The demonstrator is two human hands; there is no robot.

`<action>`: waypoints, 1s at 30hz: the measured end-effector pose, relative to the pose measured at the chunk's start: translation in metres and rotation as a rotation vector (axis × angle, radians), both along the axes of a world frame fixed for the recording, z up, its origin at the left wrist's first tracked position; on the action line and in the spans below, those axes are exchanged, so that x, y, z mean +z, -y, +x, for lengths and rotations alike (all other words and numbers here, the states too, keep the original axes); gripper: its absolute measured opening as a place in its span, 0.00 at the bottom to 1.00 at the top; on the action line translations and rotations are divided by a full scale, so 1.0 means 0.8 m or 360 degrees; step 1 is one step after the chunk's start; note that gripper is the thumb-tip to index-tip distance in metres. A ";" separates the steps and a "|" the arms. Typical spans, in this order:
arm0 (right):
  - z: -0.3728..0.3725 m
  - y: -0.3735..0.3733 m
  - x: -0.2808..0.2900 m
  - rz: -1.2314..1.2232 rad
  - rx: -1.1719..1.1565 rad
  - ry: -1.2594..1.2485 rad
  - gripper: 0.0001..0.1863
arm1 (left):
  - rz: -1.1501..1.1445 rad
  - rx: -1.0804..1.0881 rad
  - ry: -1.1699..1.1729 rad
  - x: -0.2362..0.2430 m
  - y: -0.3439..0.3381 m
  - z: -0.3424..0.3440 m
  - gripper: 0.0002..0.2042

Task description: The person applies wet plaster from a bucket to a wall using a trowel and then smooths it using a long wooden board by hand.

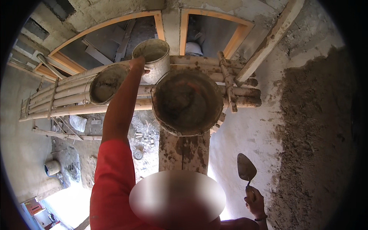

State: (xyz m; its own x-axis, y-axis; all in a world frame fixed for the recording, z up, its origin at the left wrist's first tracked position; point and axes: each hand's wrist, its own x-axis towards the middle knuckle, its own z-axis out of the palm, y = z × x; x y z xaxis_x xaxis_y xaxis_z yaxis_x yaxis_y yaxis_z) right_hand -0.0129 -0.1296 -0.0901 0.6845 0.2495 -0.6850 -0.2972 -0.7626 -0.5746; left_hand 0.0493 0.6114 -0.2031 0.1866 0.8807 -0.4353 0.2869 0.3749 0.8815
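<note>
White bucket (158,71) and masonry trowel (246,167) in hand
Left grip (138,65) grasps the bucket on the bamboo scaffold (76,111), just beside a mortar-caked bucket (174,131); right grip (256,203) clasps the trowel's handle

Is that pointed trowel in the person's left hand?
No, the trowel is in the right hand, while the left hand is at the side of a pale bucket.

Sleeve (113,165): plain red.
Bucket beside left forearm (159,72): off-white, grey-smeared.
Large tub (184,132): grey-brown; mortar (184,100) similar.
Trowel blade (246,167): dark grey; handle (250,193) brown.
Poles (69,111): tan.
Plank (195,153): beige, dark-blotched.
Window frames (237,40): orange-tan.
Wall (245,130): pale grey, mottled dark-brown patch (303,145).
Wristband (260,219): possibly black; small in view.
</note>
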 end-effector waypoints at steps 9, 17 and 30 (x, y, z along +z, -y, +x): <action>0.061 -0.111 0.062 0.0189 0.0809 0.0765 0.25 | -0.0740 -0.0632 0.0269 0.034 0.249 -0.174 0.39; 0.148 -0.347 0.096 -0.0237 0.1793 0.1655 0.24 | -0.0878 -0.0119 0.0835 0.001 0.319 -0.156 0.14; 0.105 -0.402 0.006 -0.0152 0.2320 0.1908 0.09 | -0.0500 -0.0687 0.0435 0.053 0.388 -0.259 0.23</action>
State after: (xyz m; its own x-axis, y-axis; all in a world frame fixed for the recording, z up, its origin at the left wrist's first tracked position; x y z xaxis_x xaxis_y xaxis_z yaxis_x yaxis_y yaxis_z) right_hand 0.0711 0.1920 -0.0850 0.0632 0.9913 -0.1157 0.9942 -0.0524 0.0939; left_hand -0.1577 0.3006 -0.1611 0.6406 0.5374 -0.5485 0.2500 0.5294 0.8107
